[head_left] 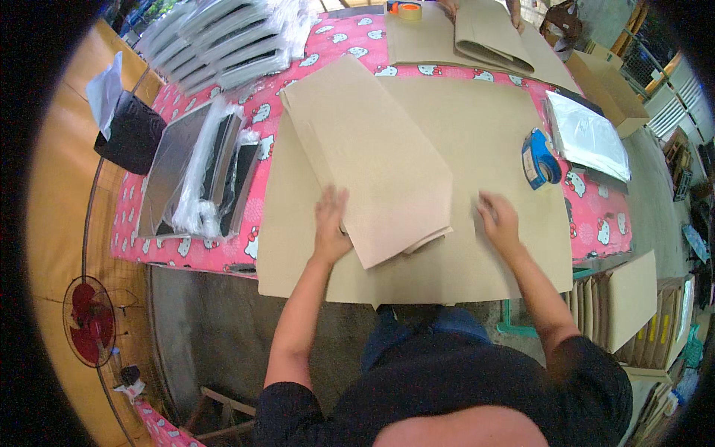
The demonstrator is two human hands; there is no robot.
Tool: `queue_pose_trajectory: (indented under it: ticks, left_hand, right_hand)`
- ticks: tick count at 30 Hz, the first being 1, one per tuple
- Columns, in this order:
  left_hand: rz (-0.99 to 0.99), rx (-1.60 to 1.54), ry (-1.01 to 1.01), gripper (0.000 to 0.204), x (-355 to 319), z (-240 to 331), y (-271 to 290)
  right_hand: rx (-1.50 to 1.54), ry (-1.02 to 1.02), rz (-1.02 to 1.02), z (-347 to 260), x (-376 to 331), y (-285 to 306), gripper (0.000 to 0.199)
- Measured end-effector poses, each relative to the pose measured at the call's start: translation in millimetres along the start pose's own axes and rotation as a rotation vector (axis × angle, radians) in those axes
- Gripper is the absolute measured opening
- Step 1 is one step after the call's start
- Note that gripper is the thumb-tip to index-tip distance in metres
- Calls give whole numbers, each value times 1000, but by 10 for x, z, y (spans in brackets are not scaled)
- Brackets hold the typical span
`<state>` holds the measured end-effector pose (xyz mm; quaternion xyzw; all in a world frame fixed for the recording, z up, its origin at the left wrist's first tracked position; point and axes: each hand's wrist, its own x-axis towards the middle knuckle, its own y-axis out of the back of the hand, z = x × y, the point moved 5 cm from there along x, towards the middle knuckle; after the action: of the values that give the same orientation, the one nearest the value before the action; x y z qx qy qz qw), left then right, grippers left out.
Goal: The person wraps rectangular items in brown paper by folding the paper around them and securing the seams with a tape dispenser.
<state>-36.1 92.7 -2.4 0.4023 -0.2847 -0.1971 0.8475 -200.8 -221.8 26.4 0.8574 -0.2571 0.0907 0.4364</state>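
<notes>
A folded piece of brown cardboard [380,164] lies slanted on a large flat brown sheet [491,127]. Its near right corner shows more than one layer. My left hand [332,223] rests at the folded piece's left edge, fingers stretched out; whether the thumb tip is under the edge is hard to see. Over the large sheet, to the right of the folded piece and apart from it, is my right hand [499,222]. It is slightly blurred, with fingers part bent, a gap beside the thumb and nothing visible in it. A blue tape dispenser [539,159] sits on the sheet's right side.
A pink patterned cloth [253,179] covers the table. Plastic-wrapped dark panels [205,171] lie left, more wrapped packs [223,41] far left. White plastic packs [588,134] are at right. Across the table, another person's hands touch a bent brown sheet [491,33]. Cardboard stacks [625,305] stand lower right.
</notes>
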Motion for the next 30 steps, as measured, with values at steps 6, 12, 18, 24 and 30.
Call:
queue_pose_trajectory:
  ticks: [6, 12, 18, 24, 30]
  left_hand:
    - [7, 503, 584, 90, -138, -84, -119]
    - [87, 444, 582, 67, -646, 839, -722]
    - [-376, -505, 493, 60, -1071, 882, -315]
    - [132, -778, 1032, 40, -369, 236, 109]
    - [382, -1164, 1148, 23, -286, 236, -249]
  right_hand:
    - [-568, -15, -413, 101, 748, -768, 62]
    - [-544, 160, -620, -286, -243, -996, 63]
    - [-8, 84, -944, -174, -570, -281, 52]
    - [839, -907, -458, 57, 445, -630, 32]
    - [1021, -844, -295, 178, 564, -1002, 21]
